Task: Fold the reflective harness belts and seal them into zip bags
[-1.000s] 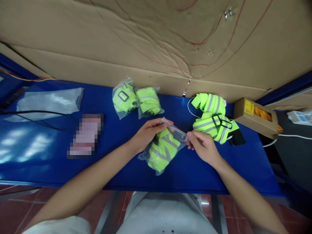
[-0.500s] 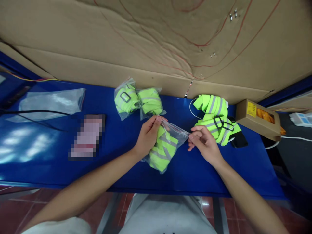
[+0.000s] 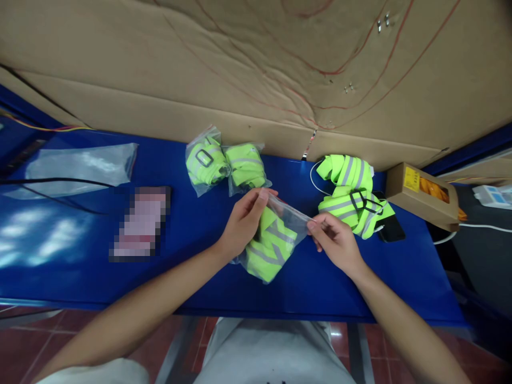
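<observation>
A clear plastic bag (image 3: 276, 234) holding a folded neon-yellow reflective strap lies on the blue table (image 3: 80, 266) in front of me. My left hand (image 3: 244, 221) pinches the bag's top edge at its left corner. My right hand (image 3: 334, 240) pinches the same edge at its right corner. The bag's mouth is stretched between the two hands.
Two more bagged straps (image 3: 224, 165) lie behind, against the cardboard wall (image 3: 256, 69). Loose unbagged straps (image 3: 352, 192) are piled at the right, over a black phone (image 3: 390, 226). A cardboard box (image 3: 424, 194) sits farther right. Empty clear bags (image 3: 80, 165) and a black cable lie left.
My right hand let go of the bag's corner half a second ago and has pinched it again. My left hand shifted slightly along the top edge.
</observation>
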Tool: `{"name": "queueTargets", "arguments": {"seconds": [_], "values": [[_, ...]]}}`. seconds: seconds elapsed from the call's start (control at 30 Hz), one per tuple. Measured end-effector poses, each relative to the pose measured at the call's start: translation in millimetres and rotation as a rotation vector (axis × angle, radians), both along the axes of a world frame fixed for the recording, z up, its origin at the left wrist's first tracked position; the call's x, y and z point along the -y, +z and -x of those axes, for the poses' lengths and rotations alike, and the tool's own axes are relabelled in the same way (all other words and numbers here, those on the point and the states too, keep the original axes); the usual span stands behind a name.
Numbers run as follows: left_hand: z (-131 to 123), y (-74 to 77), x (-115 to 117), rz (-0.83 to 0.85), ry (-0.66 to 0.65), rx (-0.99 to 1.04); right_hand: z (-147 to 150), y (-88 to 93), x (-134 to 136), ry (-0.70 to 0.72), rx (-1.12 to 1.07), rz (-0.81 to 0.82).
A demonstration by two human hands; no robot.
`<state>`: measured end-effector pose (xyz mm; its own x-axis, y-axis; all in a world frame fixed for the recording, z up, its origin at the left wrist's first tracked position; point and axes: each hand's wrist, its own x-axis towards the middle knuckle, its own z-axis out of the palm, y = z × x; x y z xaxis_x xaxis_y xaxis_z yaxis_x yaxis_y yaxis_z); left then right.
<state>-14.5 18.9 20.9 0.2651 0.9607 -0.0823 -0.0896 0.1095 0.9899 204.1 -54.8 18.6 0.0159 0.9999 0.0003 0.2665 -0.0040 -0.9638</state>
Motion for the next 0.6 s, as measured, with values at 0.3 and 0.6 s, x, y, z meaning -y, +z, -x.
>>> {"name": "queueTargets", "arguments": {"seconds": [0.3, 0.6], "values": [[2.2, -7.1, -5.9, 0.128, -0.265, 0.064, -6.3, 0.0, -3.1, -0.056, -0.044, 0.063], [2.4, -3.8, -5.7, 0.034, -0.214, -0.006, -8.4, 4.9, -4.7, 0.022, -0.106, 0.067]]}}
